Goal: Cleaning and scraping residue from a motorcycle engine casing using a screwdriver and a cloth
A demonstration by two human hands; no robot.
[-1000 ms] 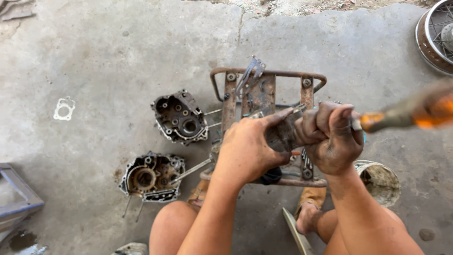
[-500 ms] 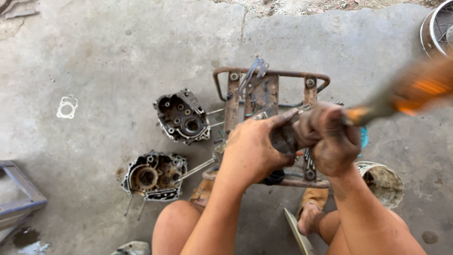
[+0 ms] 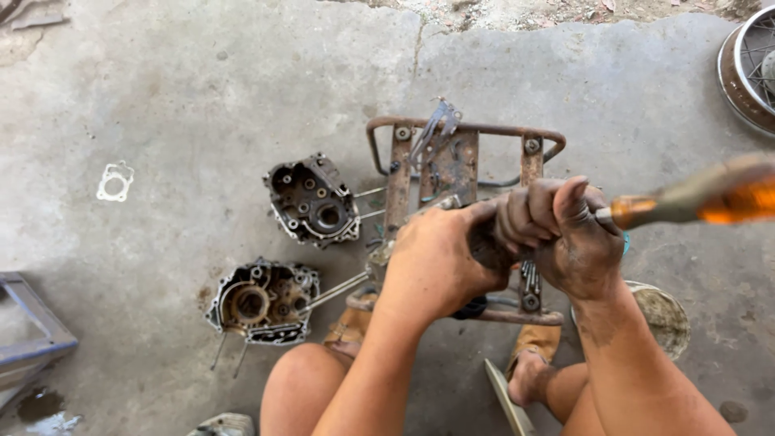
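My left hand (image 3: pixel 440 262) is wrapped around a dark, greasy part (image 3: pixel 487 245) held over a rusty metal frame (image 3: pixel 460 173). My right hand (image 3: pixel 565 234) grips a screwdriver with an orange handle (image 3: pixel 710 198); the handle sticks out to the right and its tip is hidden between my two hands. Both hands are smeared with grease and touch each other. The part itself is mostly covered by my fingers.
Two engine crankcase halves (image 3: pixel 313 199) (image 3: pixel 262 300) lie on the concrete to the left of the frame. A white gasket (image 3: pixel 115 179) lies further left. A spoked wheel (image 3: pixel 751 69) shows at top right, a small bucket (image 3: pixel 666 315) at right, a grey metal stand (image 3: pixel 28 331) at left.
The orange screwdriver handle swung up and then back down to the right, while my hands stayed together over the frame.
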